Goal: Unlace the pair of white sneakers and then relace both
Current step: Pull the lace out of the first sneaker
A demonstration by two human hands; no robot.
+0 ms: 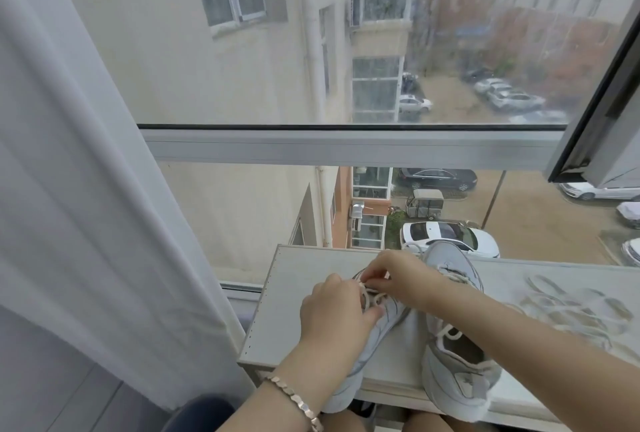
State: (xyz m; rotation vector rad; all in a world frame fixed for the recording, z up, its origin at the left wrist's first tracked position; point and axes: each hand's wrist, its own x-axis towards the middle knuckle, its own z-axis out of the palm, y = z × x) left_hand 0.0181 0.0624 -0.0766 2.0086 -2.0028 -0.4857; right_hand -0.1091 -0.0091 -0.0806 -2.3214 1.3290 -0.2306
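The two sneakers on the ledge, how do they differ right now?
Both hands work the laces of the left sneaker: left hand, right hand. The right sneaker lies untouched. The left sneaker's opening is covered by the hands; the right sneaker's shows. Both are white, side by side, heels overhanging the ledge.

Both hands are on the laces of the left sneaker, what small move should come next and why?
Probably draw the lace out through the eyelet: the left hand and right hand both pinch it on the left sneaker, mid-lacing.
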